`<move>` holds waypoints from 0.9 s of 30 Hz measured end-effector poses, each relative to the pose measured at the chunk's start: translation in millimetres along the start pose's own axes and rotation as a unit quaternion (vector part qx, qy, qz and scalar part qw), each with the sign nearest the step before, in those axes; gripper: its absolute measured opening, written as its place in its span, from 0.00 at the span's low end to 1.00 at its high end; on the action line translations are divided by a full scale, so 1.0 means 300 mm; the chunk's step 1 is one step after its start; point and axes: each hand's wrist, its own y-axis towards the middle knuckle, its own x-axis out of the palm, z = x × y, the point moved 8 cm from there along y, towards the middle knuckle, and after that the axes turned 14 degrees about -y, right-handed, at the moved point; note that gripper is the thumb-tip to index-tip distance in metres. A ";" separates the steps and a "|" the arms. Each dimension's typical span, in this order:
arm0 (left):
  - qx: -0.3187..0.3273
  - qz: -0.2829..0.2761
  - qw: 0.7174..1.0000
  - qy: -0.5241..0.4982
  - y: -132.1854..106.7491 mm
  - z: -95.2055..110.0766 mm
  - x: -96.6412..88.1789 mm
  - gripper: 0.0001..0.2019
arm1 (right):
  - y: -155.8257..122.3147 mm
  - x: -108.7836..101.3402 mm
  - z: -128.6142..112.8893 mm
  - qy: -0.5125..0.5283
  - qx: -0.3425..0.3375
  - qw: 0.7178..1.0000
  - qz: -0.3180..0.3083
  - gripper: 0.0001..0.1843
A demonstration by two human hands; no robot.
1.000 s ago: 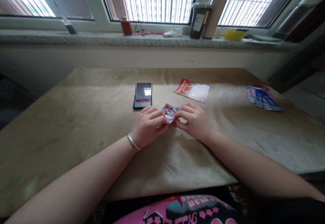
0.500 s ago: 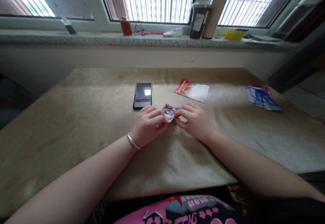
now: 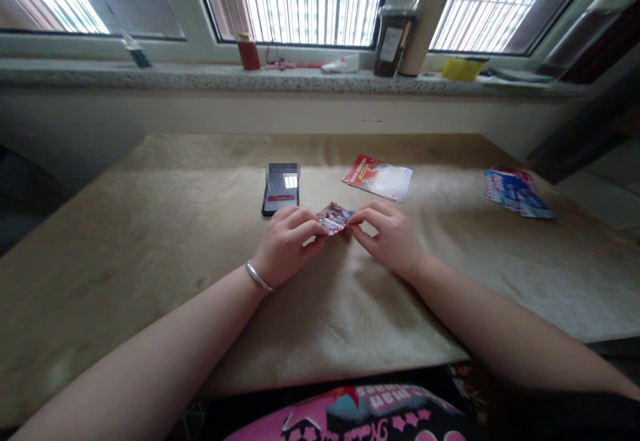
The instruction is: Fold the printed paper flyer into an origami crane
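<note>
Between my two hands is a small colourful printed paper, tilted a little, with red, white and blue on it. My left hand pinches its left edge between thumb and fingers, and a silver bangle circles that wrist. At the right corner, the thumb and forefinger of my right hand close on the paper. My fingers cover both of its ends. Whether it is folded or a flat packet I cannot tell.
A phone lies behind my left hand. Beyond my right hand is a red and white leaflet. Several blue printed packets or cards overlap at the right of the cloth-covered table. Jars and small items line the windowsill.
The paper has risen slightly and turned, and more of its printed face shows. My right fingers have shifted a little to the right along with its corner.
</note>
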 end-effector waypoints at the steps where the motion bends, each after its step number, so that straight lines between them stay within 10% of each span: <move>1: 0.001 0.000 1.000 -0.002 -0.002 -0.002 -0.001 0.01 | 0.000 0.000 0.009 0.006 0.010 1.000 0.001 0.04; 27: -0.144 -0.083 0.986 -0.032 -0.038 -0.114 0.048 0.08 | -0.013 0.083 0.095 0.017 0.043 0.998 -0.051 0.16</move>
